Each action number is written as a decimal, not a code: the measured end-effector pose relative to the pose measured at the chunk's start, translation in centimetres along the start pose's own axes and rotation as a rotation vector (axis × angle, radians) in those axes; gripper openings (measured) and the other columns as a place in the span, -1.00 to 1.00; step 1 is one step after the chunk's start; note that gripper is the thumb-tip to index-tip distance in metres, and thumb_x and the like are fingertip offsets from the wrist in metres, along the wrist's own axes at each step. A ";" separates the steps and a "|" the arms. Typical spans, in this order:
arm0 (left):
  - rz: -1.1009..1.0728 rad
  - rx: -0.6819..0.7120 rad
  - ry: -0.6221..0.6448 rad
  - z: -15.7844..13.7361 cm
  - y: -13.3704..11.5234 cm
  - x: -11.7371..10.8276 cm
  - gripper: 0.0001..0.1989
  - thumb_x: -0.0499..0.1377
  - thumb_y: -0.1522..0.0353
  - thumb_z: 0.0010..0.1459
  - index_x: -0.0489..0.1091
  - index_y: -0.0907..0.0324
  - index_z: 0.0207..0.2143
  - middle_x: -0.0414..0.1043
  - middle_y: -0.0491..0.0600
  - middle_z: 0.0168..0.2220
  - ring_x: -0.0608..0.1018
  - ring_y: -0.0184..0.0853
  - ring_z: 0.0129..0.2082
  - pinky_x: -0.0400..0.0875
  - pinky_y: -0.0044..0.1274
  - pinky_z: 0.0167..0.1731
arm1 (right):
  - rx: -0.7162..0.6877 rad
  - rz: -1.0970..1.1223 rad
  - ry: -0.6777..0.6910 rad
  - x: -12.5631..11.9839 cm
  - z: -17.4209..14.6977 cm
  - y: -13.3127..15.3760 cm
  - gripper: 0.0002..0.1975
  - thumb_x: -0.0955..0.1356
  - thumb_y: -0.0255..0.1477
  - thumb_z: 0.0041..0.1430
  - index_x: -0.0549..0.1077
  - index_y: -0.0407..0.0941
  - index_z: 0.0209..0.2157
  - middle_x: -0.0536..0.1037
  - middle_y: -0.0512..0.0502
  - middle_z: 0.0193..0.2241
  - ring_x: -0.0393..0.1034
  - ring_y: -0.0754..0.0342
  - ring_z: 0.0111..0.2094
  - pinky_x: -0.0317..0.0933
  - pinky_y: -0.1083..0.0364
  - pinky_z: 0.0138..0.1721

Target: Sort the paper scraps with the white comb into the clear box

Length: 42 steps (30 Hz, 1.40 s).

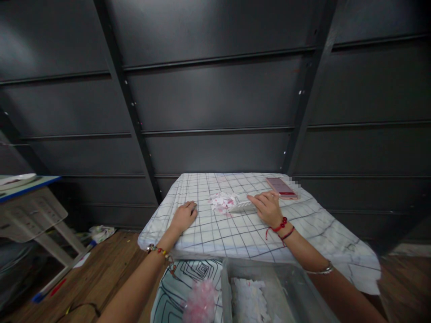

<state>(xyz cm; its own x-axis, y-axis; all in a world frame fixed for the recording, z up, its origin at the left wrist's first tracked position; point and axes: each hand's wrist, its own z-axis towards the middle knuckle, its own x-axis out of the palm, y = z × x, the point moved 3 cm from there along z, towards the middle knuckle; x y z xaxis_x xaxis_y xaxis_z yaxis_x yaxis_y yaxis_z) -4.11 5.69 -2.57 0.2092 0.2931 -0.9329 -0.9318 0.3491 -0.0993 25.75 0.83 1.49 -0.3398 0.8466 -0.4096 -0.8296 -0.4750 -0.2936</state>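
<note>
My left hand (184,216) rests on the checked cloth with its fingers curled. A small greyish bit shows at its fingertips, too small to name. My right hand (267,208) is closed on the near end of a white, flat, slotted piece (243,206), held low over the cloth at a slant. The left end of this piece meets a small heap of white and pink scraps (222,202), which lies between my hands. A pink-edged phone (282,187) lies flat just beyond my right hand.
The table's white checked cloth (208,240) hangs over its edges. In front of me stand a grey plastic bin (286,287) with white scraps (249,298) and a patterned cloth (168,287) bearing a pink bundle (201,300). A dark panelled wall (215,98) rises behind; another table (33,188) stands left.
</note>
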 end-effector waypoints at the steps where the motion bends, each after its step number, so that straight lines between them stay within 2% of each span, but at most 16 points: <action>1: -0.005 -0.002 0.000 0.0 0.0 0.0 -0.69 -0.03 0.40 0.15 0.31 0.24 -0.06 0.30 0.06 0.02 0.33 -0.26 0.02 0.18 -0.45 0.00 | 0.000 0.006 -0.004 0.0 0.0 0.0 -0.67 0.21 -0.65 -0.03 0.45 -0.12 -0.26 0.44 -0.05 -0.48 0.15 0.06 -0.35 -0.09 -0.01 -0.18; 7: -0.037 -0.004 0.000 0.0 0.0 -0.1 -0.69 -0.02 0.42 0.14 0.32 0.23 -0.07 0.30 0.05 0.02 0.34 -0.25 0.01 0.18 -0.44 0.01 | 0.007 0.017 -0.066 -0.2 0.0 0.0 -0.71 0.21 -0.63 0.00 0.43 -0.12 -0.25 0.43 -0.03 -0.51 0.16 0.07 -0.37 -0.07 0.00 -0.18; 32: -0.021 0.001 -0.018 -0.2 -0.3 -0.5 -0.70 -0.01 0.43 0.13 0.32 0.26 -0.08 0.31 0.08 0.00 0.36 -0.25 -0.02 0.21 -0.47 -0.02 | 0.004 0.015 -0.009 -0.1 0.4 0.5 -0.76 0.18 -0.62 0.05 0.41 -0.15 -0.30 0.42 -0.05 -0.51 0.17 0.07 -0.38 -0.05 0.00 -0.21; 38: -0.031 -0.005 -0.017 -0.2 -0.2 -0.4 -0.71 0.00 0.44 0.13 0.33 0.23 -0.09 0.32 0.06 -0.01 0.37 -0.25 -0.03 0.23 -0.47 -0.04 | -0.070 0.061 0.047 -1.4 1.2 0.5 -0.78 0.18 -0.63 0.05 0.39 -0.17 -0.33 0.41 -0.04 -0.53 0.17 0.09 -0.40 -0.04 0.01 -0.21; 42: -0.029 -0.010 -0.010 -0.1 -0.3 -0.5 -0.71 -0.01 0.43 0.13 0.32 0.24 -0.09 0.32 0.06 -0.01 0.38 -0.25 -0.05 0.23 -0.47 -0.05 | -0.060 0.027 0.045 -2.3 2.3 0.7 -0.77 0.18 -0.64 0.05 0.39 -0.16 -0.32 0.42 -0.04 -0.52 0.17 0.09 -0.39 -0.05 0.03 -0.21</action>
<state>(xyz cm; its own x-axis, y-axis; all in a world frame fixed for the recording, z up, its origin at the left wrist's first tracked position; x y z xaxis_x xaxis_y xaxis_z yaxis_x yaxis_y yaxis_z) -4.00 5.32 -2.09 0.2388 0.2923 -0.9260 -0.9282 0.3488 -0.1293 24.97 -0.89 4.18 -0.3401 0.8222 -0.4565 -0.7919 -0.5122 -0.3324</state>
